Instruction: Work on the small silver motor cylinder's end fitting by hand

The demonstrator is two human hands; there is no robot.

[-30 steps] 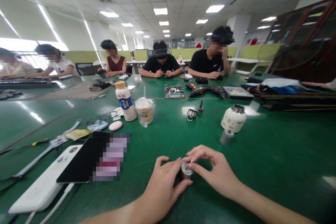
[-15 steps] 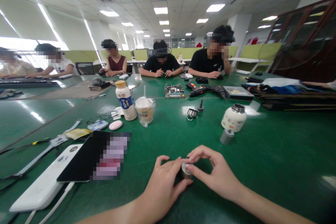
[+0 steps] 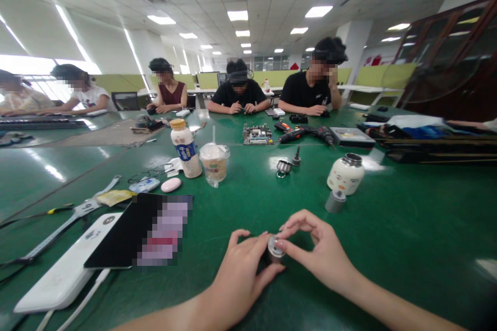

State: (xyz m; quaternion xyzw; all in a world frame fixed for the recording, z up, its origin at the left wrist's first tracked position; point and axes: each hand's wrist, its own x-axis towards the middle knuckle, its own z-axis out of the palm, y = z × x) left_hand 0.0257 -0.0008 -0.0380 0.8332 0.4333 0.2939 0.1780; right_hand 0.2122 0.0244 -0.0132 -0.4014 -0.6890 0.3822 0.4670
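Near the front of the green table, my left hand (image 3: 243, 264) curls its fingers and thumb round a small grey metallic cylindrical cap (image 3: 275, 252). My right hand (image 3: 316, 245) comes in from the other side, its thumb on the cap's top and its index finger at the far edge. The cap's lower side is partly covered by the left fingers. Farther right, a cream flask (image 3: 345, 176) with a printed face stands without a lid. A grey cylindrical piece (image 3: 335, 201) is in front of it. Beyond my hands are a silver ring-shaped part (image 3: 283, 167) and a dark stopper-like part (image 3: 296, 156).
A milk tea bottle (image 3: 186, 150) and a lidded plastic cup (image 3: 215, 163) stand left of centre. A phone-like black slab (image 3: 124, 232) lies over a white power bank (image 3: 73, 264) with cables. Farther back are a circuit board (image 3: 257, 134), power drills (image 3: 303, 134) and several seated people.
My right hand has risen slightly, and its thumb has shifted on the cap, showing more of the top. My left hand keeps its hold nearly unchanged.
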